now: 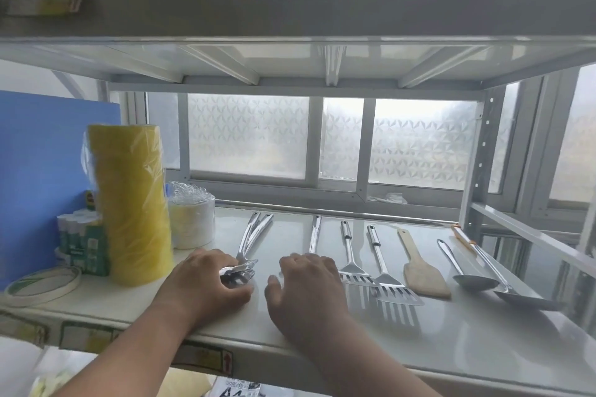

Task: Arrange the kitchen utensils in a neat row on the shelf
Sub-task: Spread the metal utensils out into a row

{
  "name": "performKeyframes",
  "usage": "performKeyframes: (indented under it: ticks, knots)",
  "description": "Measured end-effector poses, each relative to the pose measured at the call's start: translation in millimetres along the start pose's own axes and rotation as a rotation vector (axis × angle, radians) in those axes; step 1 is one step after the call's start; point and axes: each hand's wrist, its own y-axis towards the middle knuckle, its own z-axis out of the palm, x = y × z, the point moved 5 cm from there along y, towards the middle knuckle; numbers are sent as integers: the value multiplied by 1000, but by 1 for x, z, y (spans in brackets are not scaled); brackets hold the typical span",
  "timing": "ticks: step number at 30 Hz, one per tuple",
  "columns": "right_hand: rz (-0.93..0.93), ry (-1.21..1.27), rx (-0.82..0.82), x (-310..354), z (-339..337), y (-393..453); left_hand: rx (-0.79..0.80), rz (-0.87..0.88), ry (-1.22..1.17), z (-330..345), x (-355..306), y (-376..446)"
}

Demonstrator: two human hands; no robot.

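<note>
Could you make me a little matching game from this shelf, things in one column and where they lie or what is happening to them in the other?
Things:
1. wooden spatula
2. tongs
3. stack of yellow tape rolls
4. ladle with orange-marked handle

Descriptions:
A. far right of the row
B. standing upright at the left
C. gripped by the left hand
D. between a slotted turner and a spoon

Pairs: 1-D, 2-C, 3-B, 4-A

Yellow tape stack (130, 203), glue sticks (82, 245)

Shiny metal slotted turners (358, 271), matt wooden spatula (422, 271).
</note>
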Motion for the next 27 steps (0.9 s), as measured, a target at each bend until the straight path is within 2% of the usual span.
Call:
performKeyframes:
  ticks: [5,10,16,22,27]
  knots:
    - [-243,10,-75,18,3,3,26,52,-45,-2,-7,-2]
    - [-341,-84,87,38,9,26,120,63,-87,1,-6,0]
    - [-234,-67,38,38,3,25,94,34,-100,-6,-7,0]
    - [-225,-100,15,37,4,22,118,-74,-74,2,0,5]
    - [-209,-96,-87,34,0,18,136,-96,-32,3,4,4]
